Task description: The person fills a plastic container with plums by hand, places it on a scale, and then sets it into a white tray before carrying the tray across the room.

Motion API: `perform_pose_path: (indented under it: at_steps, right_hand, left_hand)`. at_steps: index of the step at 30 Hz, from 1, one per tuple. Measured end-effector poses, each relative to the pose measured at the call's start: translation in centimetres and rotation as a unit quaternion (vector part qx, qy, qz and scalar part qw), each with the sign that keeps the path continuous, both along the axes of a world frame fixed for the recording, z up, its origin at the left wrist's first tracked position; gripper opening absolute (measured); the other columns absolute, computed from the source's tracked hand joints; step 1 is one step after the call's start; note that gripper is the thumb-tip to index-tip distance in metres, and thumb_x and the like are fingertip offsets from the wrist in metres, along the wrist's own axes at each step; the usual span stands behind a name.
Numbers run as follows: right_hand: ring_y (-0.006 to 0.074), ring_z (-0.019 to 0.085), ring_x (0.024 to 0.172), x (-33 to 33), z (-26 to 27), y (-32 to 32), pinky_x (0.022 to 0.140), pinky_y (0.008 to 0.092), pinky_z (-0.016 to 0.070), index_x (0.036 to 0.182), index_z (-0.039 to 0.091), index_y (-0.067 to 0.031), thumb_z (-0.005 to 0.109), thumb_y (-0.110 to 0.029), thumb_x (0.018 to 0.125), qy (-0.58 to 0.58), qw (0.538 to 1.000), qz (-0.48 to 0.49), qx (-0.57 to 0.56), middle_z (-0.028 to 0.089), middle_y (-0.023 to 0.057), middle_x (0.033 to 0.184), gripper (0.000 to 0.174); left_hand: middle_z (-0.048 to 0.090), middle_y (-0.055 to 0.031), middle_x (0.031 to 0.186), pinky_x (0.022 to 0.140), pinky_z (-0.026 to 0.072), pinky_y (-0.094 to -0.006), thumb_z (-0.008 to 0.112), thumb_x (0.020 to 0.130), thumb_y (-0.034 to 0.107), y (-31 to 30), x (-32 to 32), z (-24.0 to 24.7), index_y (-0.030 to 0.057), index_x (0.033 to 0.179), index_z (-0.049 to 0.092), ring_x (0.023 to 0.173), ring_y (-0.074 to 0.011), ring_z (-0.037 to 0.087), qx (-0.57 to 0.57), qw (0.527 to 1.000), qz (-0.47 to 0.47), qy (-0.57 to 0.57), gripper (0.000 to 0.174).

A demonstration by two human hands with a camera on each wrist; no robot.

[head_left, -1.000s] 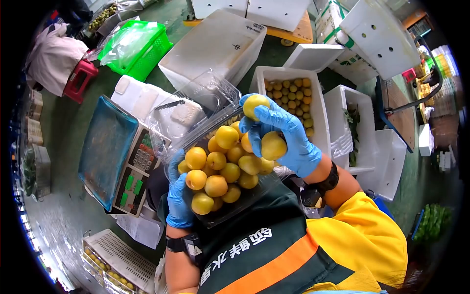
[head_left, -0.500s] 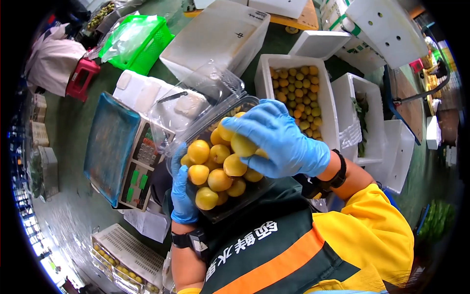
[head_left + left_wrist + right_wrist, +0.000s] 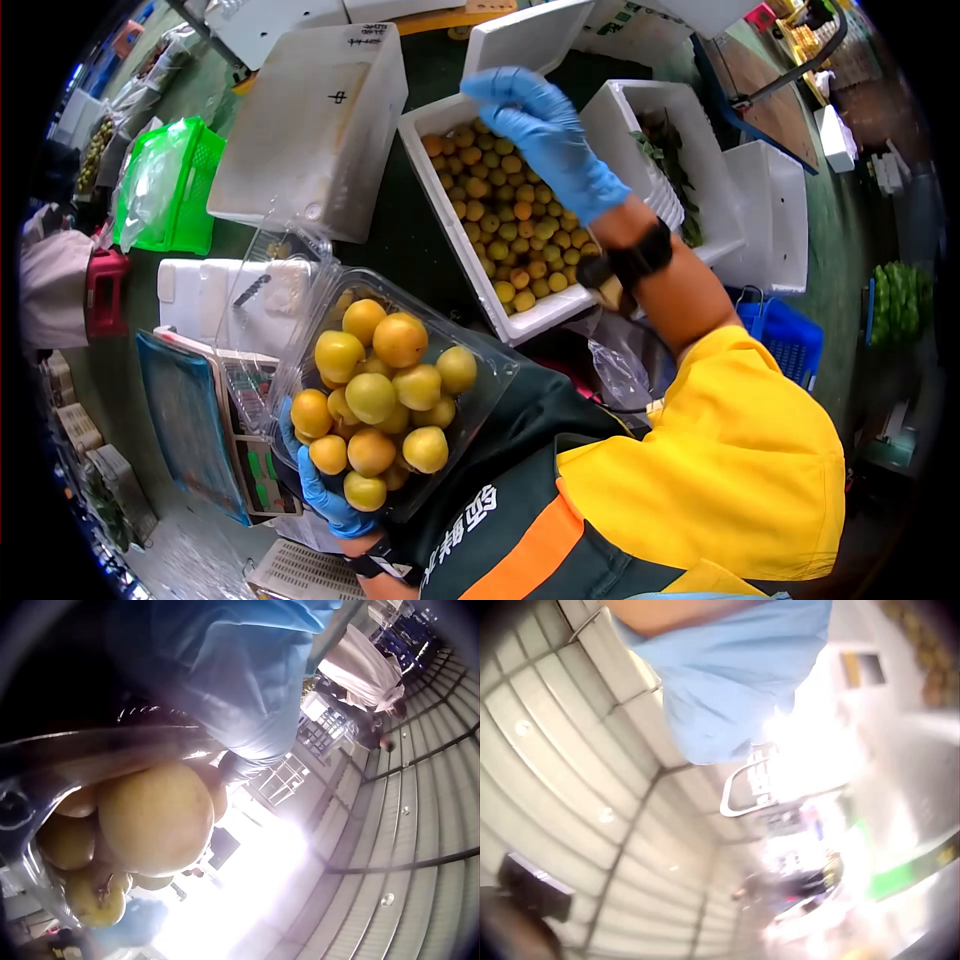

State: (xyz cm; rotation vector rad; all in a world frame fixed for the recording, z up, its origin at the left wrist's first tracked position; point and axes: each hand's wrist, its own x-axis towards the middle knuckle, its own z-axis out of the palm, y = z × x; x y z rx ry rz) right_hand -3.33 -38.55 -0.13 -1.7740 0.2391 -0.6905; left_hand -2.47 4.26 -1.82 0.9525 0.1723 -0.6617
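Note:
My blue-gloved left hand [image 3: 330, 490] grips the near left side of a clear plastic clamshell [image 3: 488, 368], its lid [image 3: 262, 300] folded back to the left. Yellow plums [image 3: 372, 397] are heaped inside it, and one large plum [image 3: 156, 817] fills much of the left wrist view. My gloved right hand [image 3: 550, 135] is raised over a white foam box [image 3: 545, 318] of smaller-looking yellow-orange plums [image 3: 510, 225]. Its fingers are extended and loosely bent, with no fruit showing in them. In the right wrist view the glove [image 3: 727, 690] hides the fingertips.
A scale with a blue tray [image 3: 190, 430] stands left of the clamshell. Around the work lie a closed foam box [image 3: 295, 130], a green crate [image 3: 205, 185], a foam box with leaves [image 3: 618, 115] and a blue basket [image 3: 790, 340]. A foam lid [image 3: 525, 38] leans behind the fruit box.
My right hand has set its two plums among those in the clamshell and swung up and right over the foam box. The head view has turned right; my left hand keeps hold of the clamshell.

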Motion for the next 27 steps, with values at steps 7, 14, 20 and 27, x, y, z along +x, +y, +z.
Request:
perform_pose_path:
  at_steps: [7,14,20,27]
  right_hand:
    - [0.0382,0.062,0.109,-6.7,-21.4,-1.5,0.090,0.0423,0.0509,0.132,0.054,-0.0088,0.065,-0.013,0.076,0.613,0.719,0.250,-0.212,0.065,0.0196,0.119,0.057]
    - [0.0378,0.062,0.110,-8.8,-25.6,0.6,0.090,0.0441,0.0507,0.131,0.056,-0.0080,0.062,-0.013,0.079,0.611,0.682,0.313,-0.255,0.064,0.0193,0.120,0.053]
    - [0.0384,0.061,0.110,-9.8,-26.1,0.6,0.091,0.0437,0.0505,0.128,0.058,-0.0084,0.062,-0.016,0.079,0.616,0.691,0.297,-0.235,0.065,0.0184,0.119,0.050]
    - [0.0268,0.065,0.103,-10.2,-22.9,0.3,0.091,0.0372,0.0513,0.123,0.057,-0.0090,0.076,-0.016,0.072,0.436,0.880,0.186,0.011,0.068,0.0150,0.110,0.055]
  left_hand:
    - [0.045,-0.0106,0.144,0.113,0.0319,-0.0426,0.043,0.100,0.035,1.5,0.5,-2.1,0.0103,0.148,0.034,0.131,-0.0283,0.045,0.068,0.996,0.041,-0.034,0.055]
    - [0.047,-0.0110,0.142,0.112,0.0337,-0.0421,0.045,0.099,0.036,1.9,0.7,-1.3,0.0083,0.147,0.035,0.129,-0.0283,0.047,0.046,0.998,0.010,0.034,0.057]
    - [0.058,-0.0096,0.126,0.104,0.0414,-0.0408,0.045,0.100,0.040,0.8,0.3,-1.1,0.0069,0.134,0.051,0.117,-0.0258,0.055,0.120,0.989,0.075,0.029,0.048]
    - [0.056,-0.0103,0.129,0.105,0.0412,-0.0408,0.045,0.100,0.038,1.7,0.6,-1.8,0.0068,0.137,0.046,0.119,-0.0262,0.054,0.105,0.994,0.032,-0.024,0.049]
